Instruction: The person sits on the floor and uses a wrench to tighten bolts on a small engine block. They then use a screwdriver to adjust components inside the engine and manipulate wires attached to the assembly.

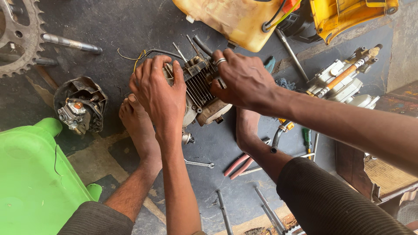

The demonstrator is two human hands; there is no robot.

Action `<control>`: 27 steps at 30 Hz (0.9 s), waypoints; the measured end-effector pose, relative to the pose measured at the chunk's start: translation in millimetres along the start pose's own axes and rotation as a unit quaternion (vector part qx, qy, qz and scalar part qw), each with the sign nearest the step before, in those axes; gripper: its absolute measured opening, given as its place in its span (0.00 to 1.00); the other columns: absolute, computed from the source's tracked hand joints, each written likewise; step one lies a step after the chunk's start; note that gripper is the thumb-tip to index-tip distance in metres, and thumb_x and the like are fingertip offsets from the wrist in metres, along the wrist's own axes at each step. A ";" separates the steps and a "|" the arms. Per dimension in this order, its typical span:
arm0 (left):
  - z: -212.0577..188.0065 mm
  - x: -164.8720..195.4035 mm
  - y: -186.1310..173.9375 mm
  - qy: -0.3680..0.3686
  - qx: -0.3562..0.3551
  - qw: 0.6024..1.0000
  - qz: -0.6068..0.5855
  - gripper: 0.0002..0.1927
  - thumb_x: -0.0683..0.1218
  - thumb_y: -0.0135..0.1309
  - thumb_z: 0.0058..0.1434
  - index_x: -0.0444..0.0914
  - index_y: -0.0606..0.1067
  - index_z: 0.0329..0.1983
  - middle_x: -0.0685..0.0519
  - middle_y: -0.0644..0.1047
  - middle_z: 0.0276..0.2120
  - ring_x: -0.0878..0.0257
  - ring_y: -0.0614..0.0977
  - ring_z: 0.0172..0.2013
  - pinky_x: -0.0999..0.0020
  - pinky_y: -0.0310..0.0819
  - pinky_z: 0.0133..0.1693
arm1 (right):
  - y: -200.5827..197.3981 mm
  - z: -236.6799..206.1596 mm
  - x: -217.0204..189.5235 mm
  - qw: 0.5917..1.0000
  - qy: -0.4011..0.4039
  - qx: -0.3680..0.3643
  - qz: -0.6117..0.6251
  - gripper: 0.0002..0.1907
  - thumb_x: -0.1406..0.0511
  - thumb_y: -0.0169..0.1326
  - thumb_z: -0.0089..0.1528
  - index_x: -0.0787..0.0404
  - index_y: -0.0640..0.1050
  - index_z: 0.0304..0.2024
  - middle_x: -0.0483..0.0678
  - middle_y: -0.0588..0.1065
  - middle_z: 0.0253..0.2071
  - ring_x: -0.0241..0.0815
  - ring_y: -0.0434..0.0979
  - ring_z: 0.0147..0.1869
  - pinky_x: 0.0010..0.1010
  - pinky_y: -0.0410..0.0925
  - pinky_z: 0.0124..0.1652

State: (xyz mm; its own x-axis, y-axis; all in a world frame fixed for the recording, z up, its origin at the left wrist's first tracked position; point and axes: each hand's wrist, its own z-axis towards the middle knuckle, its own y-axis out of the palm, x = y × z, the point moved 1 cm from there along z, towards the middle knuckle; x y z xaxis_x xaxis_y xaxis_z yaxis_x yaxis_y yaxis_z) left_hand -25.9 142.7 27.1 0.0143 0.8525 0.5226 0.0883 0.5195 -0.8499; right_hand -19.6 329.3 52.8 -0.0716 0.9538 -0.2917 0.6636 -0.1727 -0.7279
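Small finned engine [201, 93] sits on the floor between both hands: left hand [159, 93] clamped on its left end, right hand [244, 80] gripping the top right.

The person's arms and feet are bare. The right hand [244, 80] wears a silver ring. Dark ribbed trousers cover the legs.

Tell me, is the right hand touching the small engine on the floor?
Touching. The head view shows the right hand gripping the top of the small engine, fingers wrapped over its finned part.
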 end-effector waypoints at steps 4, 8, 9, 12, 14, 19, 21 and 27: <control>0.1 -1.0 1.4 -0.009 -0.012 1.000 -0.006 0.09 0.49 0.57 0.69 0.39 0.77 0.41 0.52 0.77 0.36 0.55 0.79 0.46 0.49 0.60 0.63 | 6.2 1.8 0.3 0.989 -0.082 0.125 -0.005 0.27 0.62 0.55 0.58 0.80 0.71 0.51 0.59 0.70 0.32 0.52 0.74 0.31 0.43 0.70 0.27; -0.1 -2.5 2.2 0.000 0.004 1.000 -0.002 0.08 0.49 0.57 0.69 0.39 0.77 0.41 0.52 0.79 0.37 0.55 0.79 0.48 0.48 0.59 0.62 | 15.9 4.9 1.2 0.992 -0.064 0.110 0.022 0.26 0.63 0.56 0.55 0.78 0.72 0.49 0.60 0.72 0.33 0.53 0.74 0.29 0.43 0.70 0.25; 0.3 -3.0 2.1 0.002 0.007 1.000 0.000 0.08 0.49 0.57 0.69 0.39 0.77 0.41 0.52 0.79 0.38 0.54 0.79 0.48 0.48 0.59 0.62 | 15.3 6.4 1.3 0.994 -0.049 0.093 0.028 0.27 0.63 0.56 0.54 0.79 0.72 0.50 0.61 0.72 0.34 0.53 0.75 0.27 0.42 0.70 0.23; 1.7 -3.7 2.2 -0.007 -0.002 1.000 0.000 0.09 0.50 0.57 0.68 0.39 0.77 0.40 0.52 0.79 0.37 0.55 0.79 0.47 0.48 0.59 0.62 | 4.7 9.1 7.1 0.989 0.097 0.031 0.103 0.16 0.72 0.45 0.62 0.68 0.72 0.53 0.57 0.78 0.38 0.50 0.77 0.32 0.40 0.71 0.25; 2.2 -3.7 2.2 -0.015 -0.010 1.000 -0.005 0.09 0.49 0.56 0.68 0.39 0.77 0.39 0.53 0.79 0.36 0.55 0.79 0.47 0.47 0.59 0.62 | -11.3 1.5 23.7 0.997 0.073 0.024 0.032 0.15 0.73 0.42 0.69 0.65 0.72 0.57 0.58 0.79 0.36 0.49 0.78 0.29 0.39 0.70 0.26; 0.3 -1.8 2.0 0.000 0.012 1.000 -0.026 0.08 0.49 0.56 0.69 0.39 0.77 0.39 0.52 0.79 0.37 0.53 0.78 0.46 0.49 0.59 0.61 | 3.1 -25.7 29.6 0.989 -0.072 0.100 0.083 0.22 0.69 0.53 0.60 0.70 0.71 0.56 0.61 0.75 0.45 0.50 0.75 0.26 0.39 0.68 0.21; -0.4 -1.9 1.7 -0.007 0.012 1.000 -0.011 0.08 0.49 0.56 0.68 0.39 0.77 0.40 0.52 0.79 0.37 0.53 0.78 0.46 0.50 0.59 0.61 | 18.4 -27.7 22.2 0.984 -0.091 0.099 0.113 0.26 0.64 0.55 0.62 0.73 0.70 0.58 0.61 0.74 0.39 0.51 0.75 0.25 0.38 0.68 0.20; 0.4 -0.7 2.2 -0.006 -0.006 1.000 -0.013 0.09 0.49 0.56 0.68 0.39 0.77 0.40 0.52 0.78 0.36 0.55 0.79 0.44 0.50 0.60 0.61 | 9.4 -12.2 16.7 0.991 -0.057 0.076 0.100 0.21 0.58 0.56 0.67 0.69 0.76 0.52 0.57 0.75 0.36 0.54 0.76 0.26 0.45 0.68 0.27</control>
State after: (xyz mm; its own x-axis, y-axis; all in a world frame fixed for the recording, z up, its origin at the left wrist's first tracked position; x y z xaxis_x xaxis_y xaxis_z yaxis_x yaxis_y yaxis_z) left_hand -26.1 143.3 24.9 -0.0002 0.8394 0.5436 0.1000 0.5409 -0.8351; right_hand -5.4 346.7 48.7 -0.0393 0.8650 -0.5002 0.5546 -0.3975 -0.7310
